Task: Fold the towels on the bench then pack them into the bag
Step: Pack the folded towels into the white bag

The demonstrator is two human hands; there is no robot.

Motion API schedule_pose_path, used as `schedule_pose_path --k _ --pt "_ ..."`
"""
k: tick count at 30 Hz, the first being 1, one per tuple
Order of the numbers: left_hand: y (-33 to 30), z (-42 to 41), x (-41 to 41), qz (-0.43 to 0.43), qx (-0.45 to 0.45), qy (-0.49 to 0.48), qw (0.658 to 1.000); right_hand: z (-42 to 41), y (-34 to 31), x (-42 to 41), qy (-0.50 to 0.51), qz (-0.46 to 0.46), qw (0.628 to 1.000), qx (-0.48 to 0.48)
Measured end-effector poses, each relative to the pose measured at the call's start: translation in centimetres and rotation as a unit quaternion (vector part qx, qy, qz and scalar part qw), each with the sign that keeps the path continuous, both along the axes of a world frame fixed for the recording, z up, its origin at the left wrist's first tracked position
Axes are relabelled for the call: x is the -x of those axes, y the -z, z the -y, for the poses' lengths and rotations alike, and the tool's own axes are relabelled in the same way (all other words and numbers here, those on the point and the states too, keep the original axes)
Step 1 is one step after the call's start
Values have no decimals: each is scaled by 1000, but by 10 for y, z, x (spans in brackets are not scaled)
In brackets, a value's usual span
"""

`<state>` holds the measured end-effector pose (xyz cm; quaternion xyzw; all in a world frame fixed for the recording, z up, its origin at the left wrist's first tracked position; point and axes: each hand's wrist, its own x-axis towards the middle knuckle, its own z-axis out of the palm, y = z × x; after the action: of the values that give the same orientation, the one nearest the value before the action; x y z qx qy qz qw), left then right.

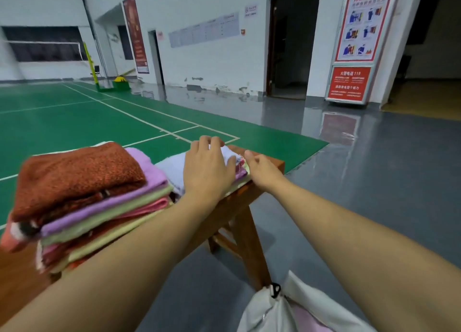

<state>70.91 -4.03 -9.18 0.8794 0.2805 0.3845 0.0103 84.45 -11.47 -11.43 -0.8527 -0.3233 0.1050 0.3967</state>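
White fabric bag (269, 311) with a black clip sits on the grey floor at the near edge, below and nearer than both hands, pink cloth showing inside. Left of the hands, a stack of folded towels (82, 197) topped by a rust-brown terry one rests on the brown wooden bench (239, 207). Left hand (208, 168) presses flat, fingers spread, on a pale lavender towel (172, 168); right hand (262, 168) just beside it pinches that towel's edge near the bench's far end.
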Motion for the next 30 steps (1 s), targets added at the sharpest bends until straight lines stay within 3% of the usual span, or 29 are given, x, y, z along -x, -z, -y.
schedule_pose_path --k 3,5,9,14,18,24,27,30 --pt "-12 -21 -13 9 130 -29 991 -12 -13 -14 29 -62 998 13" --pt "-8 -34 -20 -68 196 -55 977 -19 -19 -23 41 -85 995 37" --pt "9 -39 -27 -150 203 -69 965 -48 -29 -28 -14 -150 988 24" --pt "10 -50 -23 -165 180 -25 969 -62 -55 -19 -163 -183 957 156" --pt "11 -54 -12 -147 193 3 970 -68 -56 -21 -169 -202 942 207" --pt "11 -46 -4 -137 191 20 972 -70 -54 -29 -151 -235 949 149" --pt "8 -42 0 -111 256 42 959 -50 -50 -20 -142 -237 954 116" --pt "-2 -38 -2 -57 319 75 943 -26 -38 -25 -125 -310 937 100"
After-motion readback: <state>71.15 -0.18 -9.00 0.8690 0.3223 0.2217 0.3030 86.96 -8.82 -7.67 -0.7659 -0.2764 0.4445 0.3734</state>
